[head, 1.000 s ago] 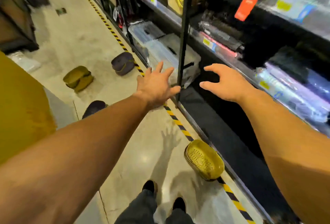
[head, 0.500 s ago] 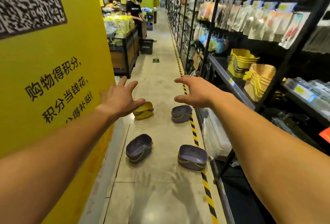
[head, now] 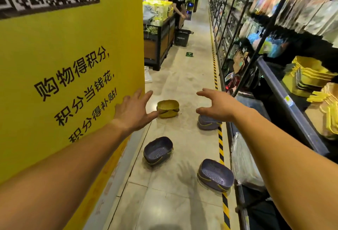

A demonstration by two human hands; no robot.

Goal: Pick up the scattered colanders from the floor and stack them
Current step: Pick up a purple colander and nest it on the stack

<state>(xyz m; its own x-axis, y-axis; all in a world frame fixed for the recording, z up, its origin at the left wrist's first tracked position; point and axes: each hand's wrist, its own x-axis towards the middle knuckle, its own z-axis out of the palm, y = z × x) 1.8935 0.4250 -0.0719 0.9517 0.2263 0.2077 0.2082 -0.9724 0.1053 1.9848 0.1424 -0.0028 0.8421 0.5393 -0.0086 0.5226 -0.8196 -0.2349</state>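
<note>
Several colanders lie scattered on the aisle floor. A yellow colander [head: 168,108] sits farthest, just right of my left hand [head: 134,109]. A purple colander [head: 208,123] lies partly hidden under my right hand [head: 216,106]. Closer to me are a purple colander [head: 158,150] at the left and another purple colander [head: 215,174] by the striped line. Both hands are stretched forward above the floor, fingers spread, holding nothing.
A yellow pillar [head: 64,65] with black writing fills the left. Store shelving [head: 274,76] runs along the right, with stacked yellow baskets [head: 309,77] on it. A black-yellow floor stripe [head: 221,143] edges the shelves. A person [head: 180,2] bends over a black crate [head: 182,37] far down the aisle.
The view swung up from the floor near my feet to look down the aisle. Both hands stay outstretched and open; the colanders now appear slightly closer.
</note>
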